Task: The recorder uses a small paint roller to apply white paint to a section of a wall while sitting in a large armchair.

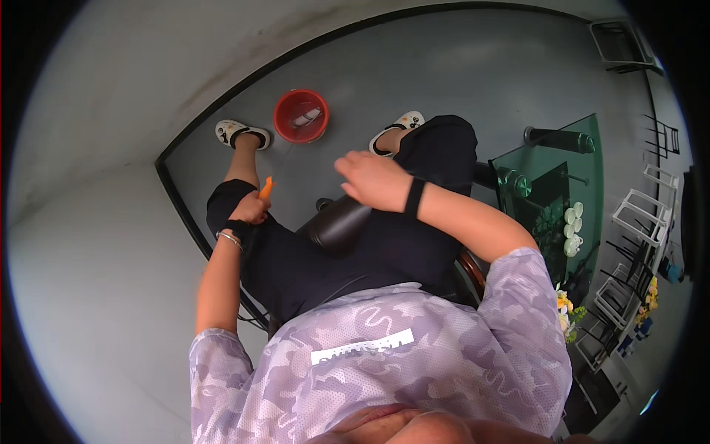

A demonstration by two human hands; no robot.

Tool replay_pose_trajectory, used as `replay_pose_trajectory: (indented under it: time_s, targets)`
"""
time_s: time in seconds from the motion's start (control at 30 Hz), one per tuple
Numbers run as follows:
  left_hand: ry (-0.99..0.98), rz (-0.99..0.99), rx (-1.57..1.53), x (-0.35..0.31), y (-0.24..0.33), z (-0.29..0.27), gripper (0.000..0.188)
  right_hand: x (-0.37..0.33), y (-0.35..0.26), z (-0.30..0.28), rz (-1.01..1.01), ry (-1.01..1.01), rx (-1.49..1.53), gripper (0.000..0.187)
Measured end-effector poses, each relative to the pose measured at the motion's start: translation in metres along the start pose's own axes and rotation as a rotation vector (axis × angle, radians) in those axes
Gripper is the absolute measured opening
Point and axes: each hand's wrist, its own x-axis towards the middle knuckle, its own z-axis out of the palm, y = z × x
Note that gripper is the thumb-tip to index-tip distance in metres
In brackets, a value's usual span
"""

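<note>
My left hand point(253, 209) rests by my left knee, its fingers closed on a short orange thing with a small forked tip point(268, 186); its exact kind does not show. Over my lap, in front of the right thigh, my right hand point(376, 180) hangs with its fingers curled inward. Whatever those fingers hold, if anything, is hidden beneath them. On the floor between my feet stands a red bucket point(323, 133), with a long whitish thing point(306, 117) lying inside.
A dark brown rounded cylinder point(336, 222) lies between my thighs. At right is a green glass table point(592, 140) bearing white cups point(573, 214) and a flower bunch point(566, 307). White-framed chairs point(640, 218) line the far right; a pale wall point(96, 259) rises at left.
</note>
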Motion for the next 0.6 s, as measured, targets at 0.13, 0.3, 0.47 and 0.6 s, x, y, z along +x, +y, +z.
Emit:
replay_pose_trajectory:
  time_s: [0.13,0.3,0.47,0.6]
  targets:
    - [0.321,0.162,0.605,-0.005,0.014,0.009,0.031,0.062,0.038,0.067,-0.124,-0.261,0.145,0.027]
    - [0.179,0.056,-0.024,-0.052,0.028,0.004,0.020,0.097,0.110,0.125,0.033,-0.665,0.123,0.028]
    - [0.143,-0.040,-0.374,-0.068,0.031,0.016,0.019,0.121,0.103,0.082,0.019,-0.409,0.446,0.034]
    - [0.074,-0.081,-0.707,-0.078,0.045,0.034,0.016,0.116,0.120,0.084,0.057,-0.383,0.494,0.035]
